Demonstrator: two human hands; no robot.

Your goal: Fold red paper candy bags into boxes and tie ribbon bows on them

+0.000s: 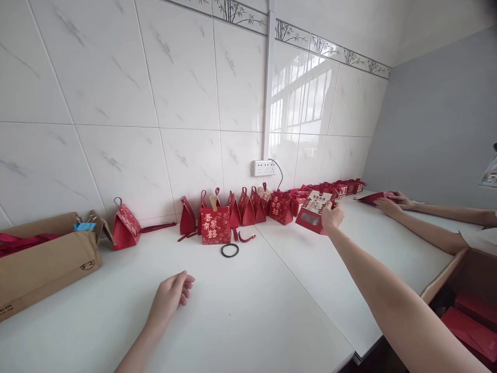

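My right hand (pixel 333 215) grips the upper right side of a red gift box (pixel 310 221), which has a clear window and a pale printed card. It is held near the row of boxes by the wall. My left hand (pixel 171 292) is over the near part of the white table, fingers loosely curled and a little apart, with nothing visible in them. Ahead of it lies a black ring (pixel 230 250). Behind the ring stands a red box with pale lettering (pixel 216 226). Several red tent-shaped boxes (pixel 244 207) with loop handles line the wall.
At left, a cardboard box (pixel 50 274) holds red ribbons, with a blue binder clip (pixel 84 226) on its edge. One red box (pixel 126 227) stands beside it. At right, another person's hands (pixel 392 202) hold a red piece. An open carton (pixel 466 290) contains red items.
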